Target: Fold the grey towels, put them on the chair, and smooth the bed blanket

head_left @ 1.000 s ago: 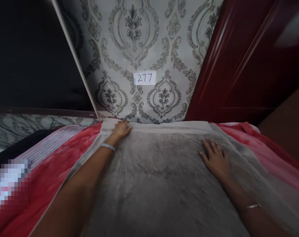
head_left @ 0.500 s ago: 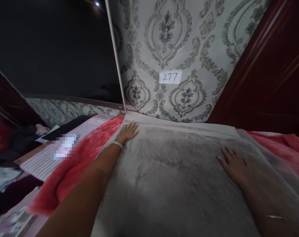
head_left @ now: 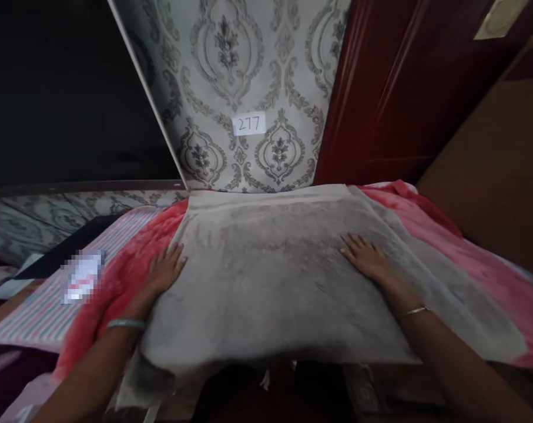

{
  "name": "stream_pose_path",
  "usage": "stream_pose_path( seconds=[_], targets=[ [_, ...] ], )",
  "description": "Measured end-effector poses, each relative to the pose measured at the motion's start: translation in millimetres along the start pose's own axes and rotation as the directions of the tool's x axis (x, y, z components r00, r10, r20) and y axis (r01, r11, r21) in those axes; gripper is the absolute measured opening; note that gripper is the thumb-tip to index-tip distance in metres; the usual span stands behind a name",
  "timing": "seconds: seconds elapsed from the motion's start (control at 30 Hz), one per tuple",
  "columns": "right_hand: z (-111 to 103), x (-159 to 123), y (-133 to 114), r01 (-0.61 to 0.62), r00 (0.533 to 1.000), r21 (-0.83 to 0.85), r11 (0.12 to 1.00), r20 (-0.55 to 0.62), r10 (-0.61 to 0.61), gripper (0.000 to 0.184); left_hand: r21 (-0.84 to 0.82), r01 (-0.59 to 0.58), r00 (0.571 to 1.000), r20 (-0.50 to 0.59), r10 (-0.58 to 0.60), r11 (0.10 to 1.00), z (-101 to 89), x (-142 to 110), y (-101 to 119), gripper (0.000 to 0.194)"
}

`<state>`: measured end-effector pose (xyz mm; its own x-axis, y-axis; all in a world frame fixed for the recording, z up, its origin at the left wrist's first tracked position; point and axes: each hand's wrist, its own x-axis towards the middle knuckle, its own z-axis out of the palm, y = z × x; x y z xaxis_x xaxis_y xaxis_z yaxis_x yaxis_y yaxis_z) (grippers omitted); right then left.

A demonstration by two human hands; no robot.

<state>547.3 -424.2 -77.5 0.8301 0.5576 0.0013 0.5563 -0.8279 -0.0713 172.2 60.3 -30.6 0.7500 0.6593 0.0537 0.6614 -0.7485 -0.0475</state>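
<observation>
A grey plush cloth (head_left: 266, 270) with a paler strip along its far edge lies spread before me, its near edge hanging by my body. My left hand (head_left: 166, 267) rests open at the cloth's left edge, fingers apart, partly over the red blanket (head_left: 129, 288). On the right part of the cloth, my right hand (head_left: 366, 257) lies flat with its fingers stretched out. Neither hand grips anything. At the near left, a corner of the grey cloth is curled and looks dark.
A striped cloth (head_left: 41, 311) lies at the left with a blurred-out item on it. Behind stand a large dark screen (head_left: 72, 100) and a patterned wall bearing a paper label (head_left: 249, 124) reading 277. A dark red door (head_left: 381, 88) is at the right; a pink-red blanket (head_left: 460, 258) shows beneath the grey cloth.
My left hand has come back toward me from the far left corner to the cloth's left edge. The view has turned right, and the cloth's near edge now shows.
</observation>
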Motion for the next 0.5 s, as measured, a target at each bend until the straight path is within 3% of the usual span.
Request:
stream_pose_path(
  seconds=[0.1, 0.2, 0.37, 0.5],
  targets=[
    [3, -43, 33, -0.144, 0.989, -0.025, 0.989, -0.046, 0.143, 0.067, 0.011, 0.055, 0.996, 0.071, -0.056, 0.998, 0.6, -18, -6, 0.063],
    [0, -81, 53, -0.249, 0.965, -0.012, 0.968, -0.09, 0.247, 0.067, 0.012, 0.091, 0.994, 0.061, -0.092, 0.996, -0.6, -36, -11, 0.064],
    [-15, -133, 52, -0.375, 0.912, 0.047, 0.926, -0.161, 0.378, 0.071, -0.057, 0.114, 0.991, -0.066, -0.118, 0.992, 11.1, -90, -19, 0.06],
    [-24, -156, 51, -0.438, 0.882, 0.04, 0.898, -0.171, 0.438, 0.072, -0.074, 0.137, 0.976, -0.158, -0.147, 0.988, 14.9, -142, -19, 0.061]
  ],
)
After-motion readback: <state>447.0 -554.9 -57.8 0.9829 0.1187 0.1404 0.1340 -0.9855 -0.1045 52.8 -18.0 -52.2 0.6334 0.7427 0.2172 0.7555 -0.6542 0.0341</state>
